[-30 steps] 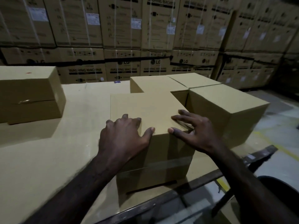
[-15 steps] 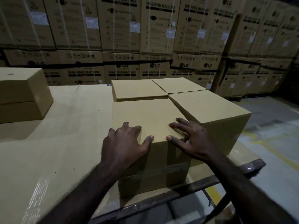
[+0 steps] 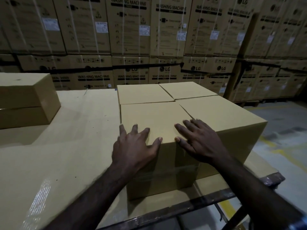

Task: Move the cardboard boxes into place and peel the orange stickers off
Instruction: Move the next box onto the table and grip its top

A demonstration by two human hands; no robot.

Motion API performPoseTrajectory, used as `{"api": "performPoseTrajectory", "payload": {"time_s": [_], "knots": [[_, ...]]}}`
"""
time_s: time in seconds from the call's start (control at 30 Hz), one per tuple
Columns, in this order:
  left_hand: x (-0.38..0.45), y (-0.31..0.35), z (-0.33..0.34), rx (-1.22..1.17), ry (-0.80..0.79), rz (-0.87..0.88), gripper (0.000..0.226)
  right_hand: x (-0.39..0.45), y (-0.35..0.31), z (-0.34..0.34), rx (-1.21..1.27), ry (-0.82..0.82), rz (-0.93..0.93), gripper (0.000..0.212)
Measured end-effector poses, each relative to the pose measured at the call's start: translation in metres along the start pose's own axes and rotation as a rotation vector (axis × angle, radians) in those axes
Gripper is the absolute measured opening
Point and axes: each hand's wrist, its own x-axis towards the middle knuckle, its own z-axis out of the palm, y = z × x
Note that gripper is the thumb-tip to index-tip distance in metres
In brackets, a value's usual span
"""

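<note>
Four plain cardboard boxes stand together in a square block on a cardboard-covered platform (image 3: 66, 143). The near-left box (image 3: 154, 117) is under both my hands. My left hand (image 3: 134, 146) lies spread over its near top edge, thumb along the front rim. My right hand (image 3: 197, 141) grips the near right corner, fingers reaching the seam with the near-right box (image 3: 229, 117). Behind are the far-left box (image 3: 142, 93) and the far-right box (image 3: 187, 89). No orange sticker shows on these four tops.
At the far left, two more boxes (image 3: 25, 97) are stacked, with a small mark on the top one. A wall of washing machine cartons (image 3: 129, 39) fills the back. The platform's metal edge (image 3: 182, 211) runs in front of me. Grey floor with a yellow line (image 3: 274, 146) lies to the right.
The near-left box has slid away from me and now sits flush against the other three. Both hands stayed on its near edge and travelled with it.
</note>
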Motion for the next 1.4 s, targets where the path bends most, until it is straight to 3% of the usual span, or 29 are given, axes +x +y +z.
{"api": "performPoseTrajectory", "payload": {"time_s": [0.73,0.9,1.13,1.4], "knots": [[0.007,0.011,0.003,0.025,-0.040,0.039,0.076,0.011,0.000,-0.007,0.130,0.048,0.064,0.096],[0.009,-0.009,-0.019,-0.003,0.037,0.057,0.070,0.033,-0.028,-0.031,0.156,0.099,0.085,0.088],[0.004,-0.095,-0.070,-0.019,0.202,0.030,0.067,0.090,-0.111,-0.066,0.189,0.205,0.034,0.062],[-0.021,-0.273,-0.139,0.039,0.296,-0.088,0.064,0.161,-0.290,-0.097,0.287,0.276,-0.070,0.055]]}}
